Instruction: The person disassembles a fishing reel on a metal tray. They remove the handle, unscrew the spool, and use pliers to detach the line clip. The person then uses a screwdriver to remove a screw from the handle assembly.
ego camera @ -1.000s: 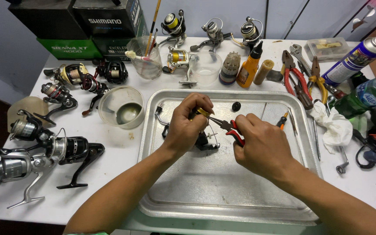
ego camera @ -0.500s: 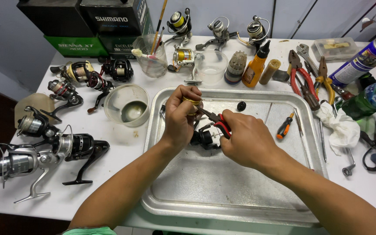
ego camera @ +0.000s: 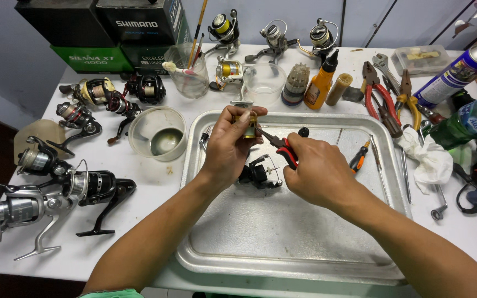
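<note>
Both hands rose slightly: left hand [ego camera: 228, 144] pinches spool [ego camera: 248, 128], right hand [ego camera: 314, 170] squeezes pliers [ego camera: 280, 147] (red-handled).

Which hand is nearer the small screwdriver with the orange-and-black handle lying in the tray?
Right. The right hand, holding red-handled pliers, sits just left of the screwdriver. The left hand is farther left, holding a small part.

On the white table [ego camera: 139, 232]: approx. 11 whole fishing reels, i.e. 6 at the left, e.g. the big silver one [ego camera: 15, 212], and 5 at the back. 1 metal tray [ego camera: 282, 265]. 3 clear plastic cups. 2 pliers at the right, plus 1 red-handled pair [ego camera: 282, 148] in hand. 1 small screwdriver [ego camera: 358, 158]. 1 spray can [ego camera: 455, 74]. 1 orange bottle [ego camera: 320, 85]. 3 boxes at the back.
</note>
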